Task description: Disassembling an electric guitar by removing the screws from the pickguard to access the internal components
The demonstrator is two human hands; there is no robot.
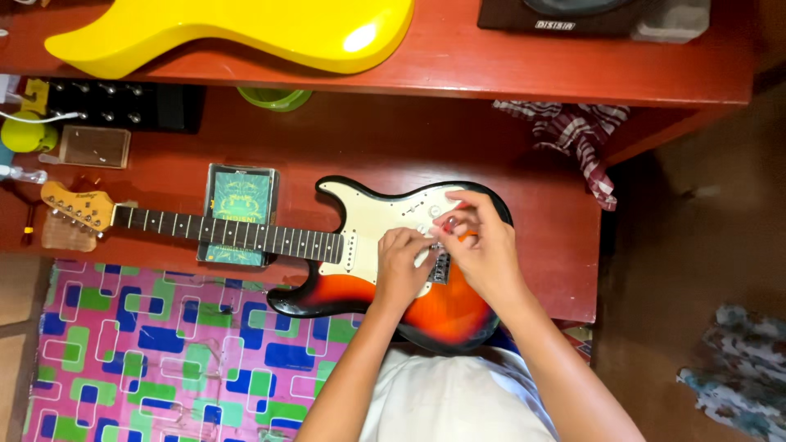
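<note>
A sunburst electric guitar (327,295) with a cream pickguard lies flat on a low red table (548,245), its neck (229,233) pointing left to the headstock (78,209). My left hand (401,270) rests on the body beside the bridge (442,266), fingers curled. My right hand (483,245) is over the bridge and pinches a small tool with an orange and clear handle (454,229). The two hands touch each other above the bridge.
A yellow guitar body (246,33) lies on the upper red shelf. A green packet (240,214) sits under the neck. A black pedal board (123,105), a checked cloth (581,135) and a colourful patterned mat (164,352) are around.
</note>
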